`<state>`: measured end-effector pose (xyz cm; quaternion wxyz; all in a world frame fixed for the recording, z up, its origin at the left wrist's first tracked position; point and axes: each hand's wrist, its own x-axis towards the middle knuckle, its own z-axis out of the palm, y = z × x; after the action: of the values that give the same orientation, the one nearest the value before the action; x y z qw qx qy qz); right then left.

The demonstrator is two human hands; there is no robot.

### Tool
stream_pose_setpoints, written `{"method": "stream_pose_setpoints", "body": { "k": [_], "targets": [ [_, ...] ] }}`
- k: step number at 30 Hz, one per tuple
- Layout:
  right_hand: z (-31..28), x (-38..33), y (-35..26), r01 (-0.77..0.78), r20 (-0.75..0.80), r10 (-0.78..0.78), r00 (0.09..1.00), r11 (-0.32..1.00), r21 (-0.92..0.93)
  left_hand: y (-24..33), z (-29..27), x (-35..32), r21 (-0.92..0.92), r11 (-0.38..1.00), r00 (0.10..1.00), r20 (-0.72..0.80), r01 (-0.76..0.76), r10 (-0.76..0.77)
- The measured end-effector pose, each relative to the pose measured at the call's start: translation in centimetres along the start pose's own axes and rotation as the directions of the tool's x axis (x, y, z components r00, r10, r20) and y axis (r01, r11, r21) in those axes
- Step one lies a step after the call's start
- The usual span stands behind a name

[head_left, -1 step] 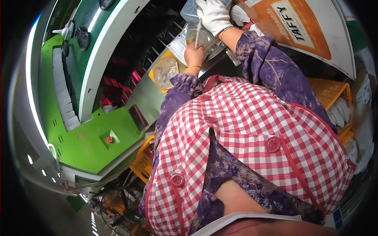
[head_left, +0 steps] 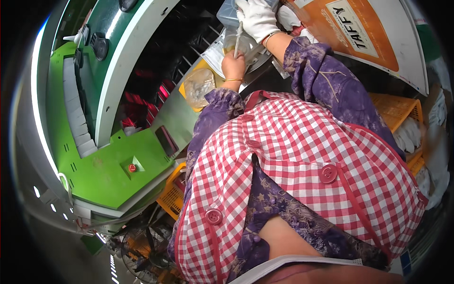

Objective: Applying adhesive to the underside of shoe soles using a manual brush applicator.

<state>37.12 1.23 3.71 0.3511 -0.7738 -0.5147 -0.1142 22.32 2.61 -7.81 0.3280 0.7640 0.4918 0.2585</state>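
My bare left hand (head_left: 233, 65), a bangle at its wrist, is closed around the lower end of a thin, twisted white strip (head_left: 238, 40). What kind of strip it is I cannot make out. Its upper end meets the fingers of my right hand (head_left: 257, 21), which wears a white glove and is bent closed there. Beyond that hand sits a translucent grey-blue plastic box (head_left: 227, 15). A clear round plastic container (head_left: 243, 45) stands behind the strip, close to both hands. Beside my left wrist, a clear plastic tub or bag (head_left: 199, 87) rests on something yellow.
An orange and white printed carton (head_left: 350, 33) stands at the upper right. Yellow crates (head_left: 395, 111) are at my right, another yellow crate (head_left: 171, 194) at my left. A green machine (head_left: 109, 175) with a red button fills the left side. A dark phone-like slab (head_left: 165, 140) lies near it.
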Motion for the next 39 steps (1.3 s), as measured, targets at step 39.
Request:
{"method": "stream_pose_setpoints", "body": {
  "k": [39],
  "targets": [
    [-1.5,-2.0,3.7,0.022,0.036,-0.023,0.999,1.0,0.019,0.2,-3.7,-1.7,-0.31,0.947,0.968,0.251,0.089,-0.009]
  ]
}}
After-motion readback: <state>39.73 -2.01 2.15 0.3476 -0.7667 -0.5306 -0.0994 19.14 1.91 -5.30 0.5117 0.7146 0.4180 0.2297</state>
